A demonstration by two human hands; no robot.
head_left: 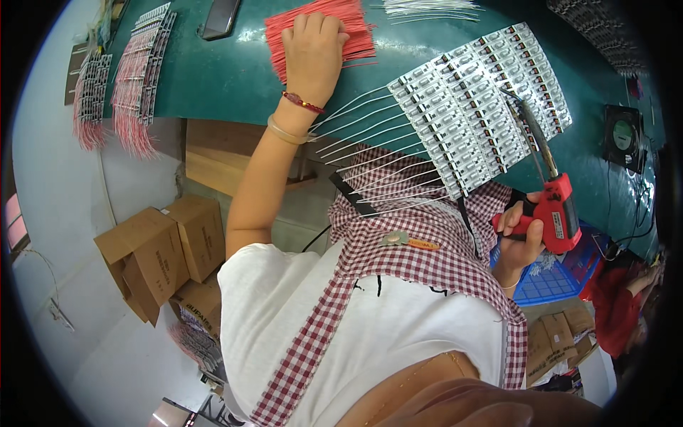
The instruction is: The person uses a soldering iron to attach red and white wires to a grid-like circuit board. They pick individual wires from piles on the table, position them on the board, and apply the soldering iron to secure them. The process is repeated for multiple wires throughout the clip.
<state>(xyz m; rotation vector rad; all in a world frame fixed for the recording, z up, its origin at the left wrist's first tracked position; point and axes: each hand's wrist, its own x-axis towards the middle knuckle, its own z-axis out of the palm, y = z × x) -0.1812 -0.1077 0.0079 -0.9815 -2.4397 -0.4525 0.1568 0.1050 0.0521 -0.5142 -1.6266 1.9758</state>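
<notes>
My left hand [311,53] rests on a thick bundle of cut red wires [361,44] at the far side of the table, its fingers curled down into them. My right hand [523,231] is wrapped around the handle of a red soldering gun [557,213]. The gun's long metal tip and feed tube reach up over a panel of small white circuit boards [462,117], which lies tilted at the table's near edge. A row of white wires [380,132] sticks out from the panel's left side, over my checked apron. Whether the tip touches the panel, I cannot tell.
Bundled white wires [430,8] lie at the far edge. Board strips with red wires [139,85] and a phone [221,18] are to the left. A black device [623,139] and a blue basket [551,281] are right, near another person's red sleeve [612,306]. Cardboard boxes [160,249] stand lower left.
</notes>
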